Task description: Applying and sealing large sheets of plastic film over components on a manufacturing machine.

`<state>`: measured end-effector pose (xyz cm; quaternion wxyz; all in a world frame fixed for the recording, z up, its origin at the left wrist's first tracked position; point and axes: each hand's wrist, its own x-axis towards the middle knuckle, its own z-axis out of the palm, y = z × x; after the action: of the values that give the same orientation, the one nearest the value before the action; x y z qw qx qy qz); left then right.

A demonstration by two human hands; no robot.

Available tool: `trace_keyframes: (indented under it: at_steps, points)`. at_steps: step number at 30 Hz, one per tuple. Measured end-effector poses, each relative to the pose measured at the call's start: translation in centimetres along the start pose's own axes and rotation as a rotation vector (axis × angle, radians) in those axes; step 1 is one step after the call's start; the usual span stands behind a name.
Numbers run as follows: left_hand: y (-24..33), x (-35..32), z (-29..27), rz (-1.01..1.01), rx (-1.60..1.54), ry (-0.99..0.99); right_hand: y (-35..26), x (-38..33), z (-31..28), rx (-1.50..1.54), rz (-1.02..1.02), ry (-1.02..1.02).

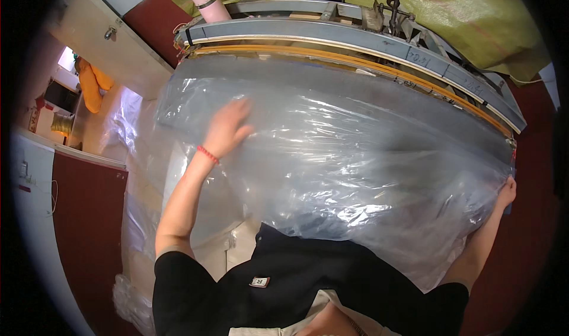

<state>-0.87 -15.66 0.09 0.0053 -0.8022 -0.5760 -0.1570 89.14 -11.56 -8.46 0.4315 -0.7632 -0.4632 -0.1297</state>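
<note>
A large clear plastic sheet [320,152], wrinkled and shiny, spreads across a wide surface in front of me and hangs down toward my waist. Over its left part is my left hand [228,128], slightly blurred, with the thumb apart from the fingers and nothing held. A red bracelet [208,154] circles that wrist. At the far right, my right hand [507,192] closes on the edge of the sheet, near the end of the machine; its fingertips are partly hidden.
Behind the sheet runs a long grey metal beam [332,38] with an orange-yellow strip [308,53] along it. A pink bottle [208,2] stands at its left end, and a metal clamp [393,15] sits on top. Green-yellow woven covering [450,22] lies beyond. A door [106,28] is at left.
</note>
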Motion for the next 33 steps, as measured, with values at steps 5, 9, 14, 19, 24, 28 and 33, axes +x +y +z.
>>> trace_keyframes:
  at_steps: [5, 9, 14, 19, 24, 28, 33]
  points:
    - [-3.0, 3.5, 1.2, -0.259, -0.079, 0.017, 2.6, 1.8, -2.5, 0.578, 0.359, -0.047]
    - [-4.4, 4.7, 2.6, -0.069, -0.117, 0.305, 0.7, 2.7, -8.3, 0.875, 0.397, -0.335]
    - [-3.9, 4.9, 1.5, -0.084, -0.077, 0.227, -4.8, 1.5, -14.8, 0.328, 0.086, -0.468]
    - [-4.0, 6.3, 0.3, 0.090, -0.012, 0.452, -7.5, 0.8, -12.2, -0.071, -0.088, -0.457]
    - [-7.3, 8.0, -2.2, -0.544, -1.150, 0.723, -14.5, 1.9, -5.2, 0.705, 0.467, -0.271]
    - [-11.4, 10.7, 1.6, -0.689, -0.838, 0.450, -12.2, 3.3, 2.3, -0.107, 0.322, -0.187]
    - [-20.1, 11.7, 7.3, -0.578, -0.788, 0.817, -16.4, 2.1, 9.9, 0.112, 0.142, 0.011]
